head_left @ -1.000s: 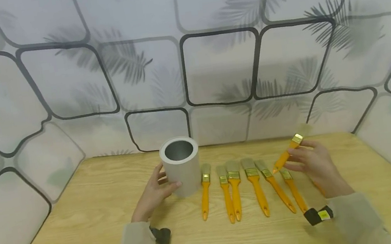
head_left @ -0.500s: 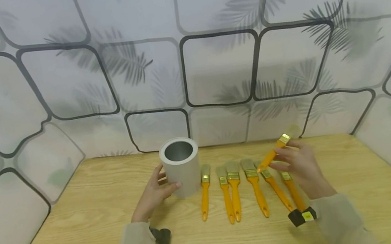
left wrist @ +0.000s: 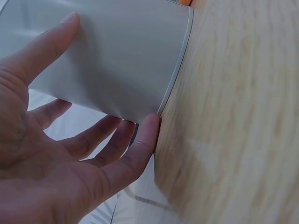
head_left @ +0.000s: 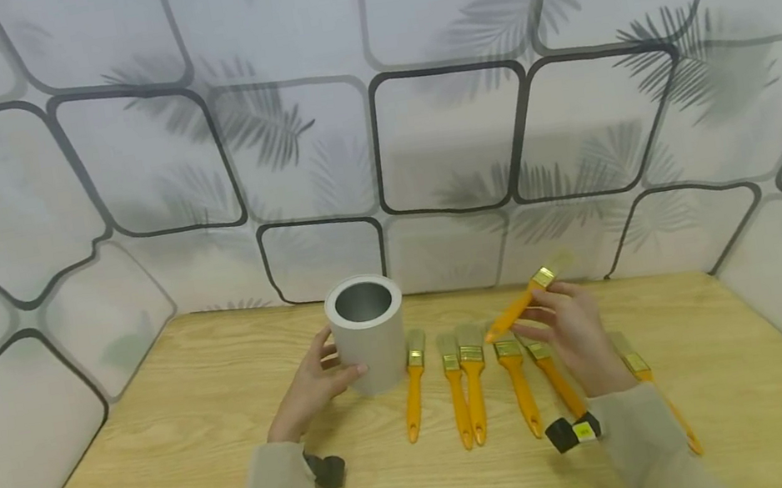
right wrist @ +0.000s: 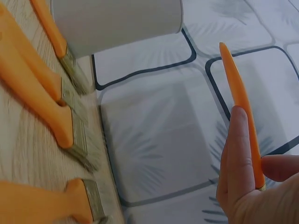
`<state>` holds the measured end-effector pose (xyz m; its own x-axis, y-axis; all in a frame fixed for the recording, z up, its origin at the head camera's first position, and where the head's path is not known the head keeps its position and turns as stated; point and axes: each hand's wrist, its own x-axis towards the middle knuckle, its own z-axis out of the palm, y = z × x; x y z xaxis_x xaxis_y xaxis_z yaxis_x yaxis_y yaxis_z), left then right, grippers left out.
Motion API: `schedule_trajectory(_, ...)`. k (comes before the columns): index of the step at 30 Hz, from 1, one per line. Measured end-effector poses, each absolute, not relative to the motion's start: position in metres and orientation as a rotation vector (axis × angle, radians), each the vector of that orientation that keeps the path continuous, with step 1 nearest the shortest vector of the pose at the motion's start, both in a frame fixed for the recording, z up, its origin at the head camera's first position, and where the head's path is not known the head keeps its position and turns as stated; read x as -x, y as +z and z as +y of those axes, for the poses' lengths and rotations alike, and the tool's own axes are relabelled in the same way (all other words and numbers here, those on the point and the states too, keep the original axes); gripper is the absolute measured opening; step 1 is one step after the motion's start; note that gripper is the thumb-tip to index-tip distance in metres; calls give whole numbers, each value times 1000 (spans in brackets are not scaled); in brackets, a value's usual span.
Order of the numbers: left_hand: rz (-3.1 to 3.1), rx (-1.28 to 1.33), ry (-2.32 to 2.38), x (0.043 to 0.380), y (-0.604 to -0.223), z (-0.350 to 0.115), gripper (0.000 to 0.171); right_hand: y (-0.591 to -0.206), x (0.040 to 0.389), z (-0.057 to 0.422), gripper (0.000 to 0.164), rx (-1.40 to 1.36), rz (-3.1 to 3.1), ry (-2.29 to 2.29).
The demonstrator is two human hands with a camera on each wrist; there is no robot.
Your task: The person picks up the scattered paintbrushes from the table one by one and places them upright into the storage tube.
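Left hand (head_left: 318, 390) holding can (head_left: 375, 354), right hand (head_left: 576, 327) pinching paintbrush (head_left: 513, 314)

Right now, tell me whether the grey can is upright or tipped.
Upright. In the head view the grey can stands with its open mouth upward; the left wrist view shows its base edge against the table.

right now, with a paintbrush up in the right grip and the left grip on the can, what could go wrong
The held paintbrush is pinched near its ferrule with much of its handle jutting out, so it might twist or slip in the right grip.
If dropped, it could knock the paintbrushes lying below.
If the left grip shifts the open gray can, it may nudge the nearest paintbrush, which lies close beside it.
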<state>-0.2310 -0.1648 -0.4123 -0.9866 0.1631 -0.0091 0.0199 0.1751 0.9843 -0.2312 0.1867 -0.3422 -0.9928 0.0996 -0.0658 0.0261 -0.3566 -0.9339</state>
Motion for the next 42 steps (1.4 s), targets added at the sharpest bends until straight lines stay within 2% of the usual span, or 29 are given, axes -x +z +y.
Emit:
schedule_trajectory(13,2330,-179,1931,230,-411,-163,89,-345,240,155,6,186,-1555,2686)
schedule_trajectory(20,2318,-185,1948,229,-411,-162,88,-345,243,142,20,180,-1506,2702)
schedule_trajectory(27,2316,-203,1951,227,-409,-163,88,-343,245,130,13,132,-1530,2693)
schedule_trajectory(42,2322,-203,1939,227,-410,-163,89,-338,254,103,27,99,-1461,2723)
